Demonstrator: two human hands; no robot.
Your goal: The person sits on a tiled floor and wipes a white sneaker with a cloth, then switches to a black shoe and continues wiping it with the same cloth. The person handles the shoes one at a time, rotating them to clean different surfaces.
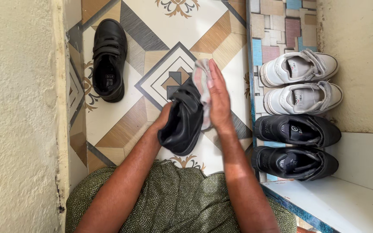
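Two hands on one black shoe [181, 123]: left hand [164, 117] fingers apparently clamped beneath, right hand [218, 98] fingers together on cloth [201, 82].

Between our hands we see a black shoe [182, 123] and, against it, a pale grey cloth [201, 82] with a pinkish stripe. Beyond our left hand [164, 117] lies another black shoe [109, 60] with black straps. The floor [152, 39] under them is cream tile with a geometric pattern of tan and grey bands, nested diamonds and brown scrollwork. To the right of our right hand [219, 97], two white shoes [301, 82] with grey insides sit above two black shoes [296, 146], on a patchwork surface [277, 26] of pink, beige, blue and white blocks edged in blue. Our garment [173, 198] below the hands is olive green with a fine speckled pattern.
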